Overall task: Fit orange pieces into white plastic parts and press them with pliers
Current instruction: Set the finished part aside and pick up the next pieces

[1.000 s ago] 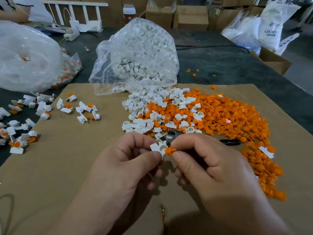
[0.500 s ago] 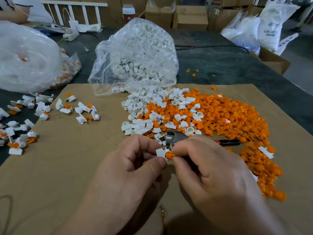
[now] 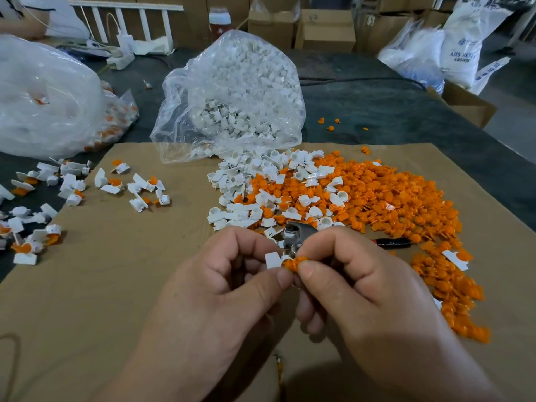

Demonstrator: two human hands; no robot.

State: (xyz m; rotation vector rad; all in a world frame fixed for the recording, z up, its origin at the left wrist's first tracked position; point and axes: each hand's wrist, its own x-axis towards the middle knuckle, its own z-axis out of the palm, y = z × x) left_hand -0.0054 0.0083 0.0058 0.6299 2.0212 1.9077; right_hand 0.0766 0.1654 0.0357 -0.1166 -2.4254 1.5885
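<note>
A clear plastic bag (image 3: 232,91) stands at the far edge of the brown cardboard sheet (image 3: 116,285) on the dark counter (image 3: 377,105). It is packed with small white parts, and its mouth spills them onto the sheet. A second, larger bag (image 3: 43,97) lies at the counter's left edge with orange-and-white pieces showing at its base.

The left hand (image 3: 220,285) pinches a white part (image 3: 272,260) between thumb and curled forefinger. The right hand (image 3: 362,285) pinches an orange piece (image 3: 293,262) the same way, its end touching the white part's side. Both are held above the middle of the sheet.

The pliers (image 3: 298,232) show a metal head just behind the fingertips. Whether the right hand also holds them cannot be told.

Loose white parts (image 3: 240,195) and a wide orange pile (image 3: 391,204) lie beyond the hands. Joined pieces (image 3: 139,190) are scattered near the sheet's left edge.
</note>
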